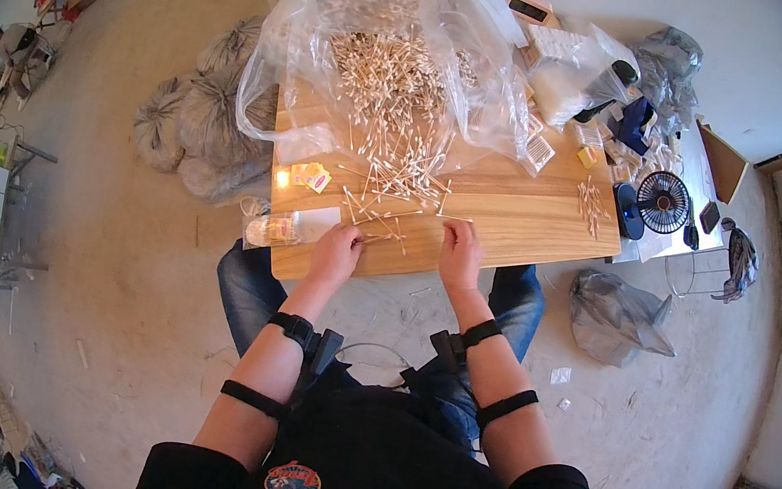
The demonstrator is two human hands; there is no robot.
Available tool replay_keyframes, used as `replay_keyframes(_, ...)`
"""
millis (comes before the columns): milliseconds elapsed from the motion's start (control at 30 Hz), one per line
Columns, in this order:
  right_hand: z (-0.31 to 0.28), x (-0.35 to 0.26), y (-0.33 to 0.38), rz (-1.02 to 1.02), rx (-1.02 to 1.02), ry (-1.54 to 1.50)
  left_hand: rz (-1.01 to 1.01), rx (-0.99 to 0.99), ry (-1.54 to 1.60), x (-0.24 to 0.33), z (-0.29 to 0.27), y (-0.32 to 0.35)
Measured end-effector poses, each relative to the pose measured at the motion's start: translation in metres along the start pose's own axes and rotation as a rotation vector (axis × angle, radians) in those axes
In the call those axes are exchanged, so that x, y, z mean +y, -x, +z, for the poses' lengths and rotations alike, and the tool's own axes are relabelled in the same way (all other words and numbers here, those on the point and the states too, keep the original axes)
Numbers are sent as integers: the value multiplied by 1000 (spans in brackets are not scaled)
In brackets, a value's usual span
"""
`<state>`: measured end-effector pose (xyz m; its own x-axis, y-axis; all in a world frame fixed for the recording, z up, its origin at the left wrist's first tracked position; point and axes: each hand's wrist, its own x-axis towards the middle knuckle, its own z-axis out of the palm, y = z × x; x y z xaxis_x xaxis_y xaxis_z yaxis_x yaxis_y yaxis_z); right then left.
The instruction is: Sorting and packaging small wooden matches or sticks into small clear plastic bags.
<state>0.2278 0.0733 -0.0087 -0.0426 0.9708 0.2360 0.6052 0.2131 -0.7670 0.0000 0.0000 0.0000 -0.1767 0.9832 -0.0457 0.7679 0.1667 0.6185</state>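
Observation:
A large heap of cotton swabs (pixel 386 72) spills out of an open clear plastic bag (pixel 284 46) onto the wooden tabletop (pixel 517 213). Near the front edge, my left hand (pixel 340 249) is closed in a pinch at the loose swabs (pixel 383 218), with a thin stick showing at its fingertips. My right hand (pixel 461 255), a short way to the right, has its fingers pressed together on a cotton swab (pixel 456 218) that lies crosswise at the tips. Left of my left hand are a clear packet of swabs (pixel 272 229) and some yellow printed labels (pixel 308 176).
A small swab pile (pixel 589 208) lies on the tabletop's right side. Beyond it stand a black fan (pixel 663 201), packets and a pink clock (pixel 529 5). Grey sacks (pixel 217 122) rest on the floor at left, a grey plastic bag (pixel 617 319) at right. People are in the background.

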Motion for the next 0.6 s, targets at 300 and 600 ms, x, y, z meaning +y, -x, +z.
replay_keyframes(300, 24, -33, 10, -56, -189, 232, -2, 82, 45, 10, 1, 3)
replay_keyframes(600, 25, -24, -9, -124, -296, 246, 72, 119, 29, -3, 6, 0)
